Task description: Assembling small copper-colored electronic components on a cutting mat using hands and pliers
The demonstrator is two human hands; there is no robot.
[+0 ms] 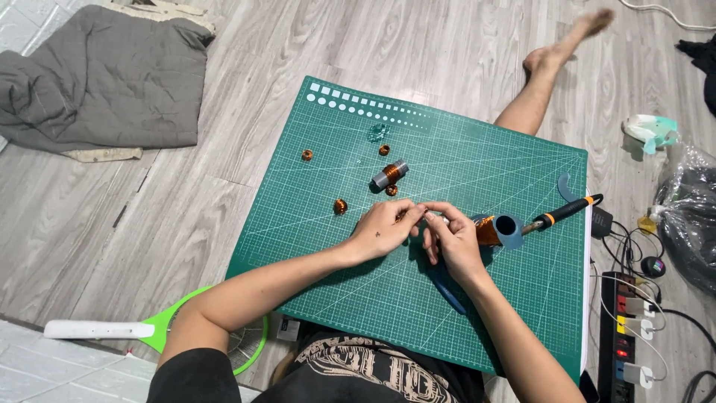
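Head view: the left hand (382,227) and right hand (451,239) meet fingertip to fingertip over a green cutting mat (358,298), pinching something too small to make out. At three o'clock, just beside the right hand, lies a spool of copper wire (496,230), then a soldering iron (563,213). At eleven o'clock sit small copper coils (340,206) and a grey cylinder (390,175).

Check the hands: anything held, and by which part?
Both hands, left hand and right hand, pinch something tiny between their fingers over the cutting mat; too small to identify.
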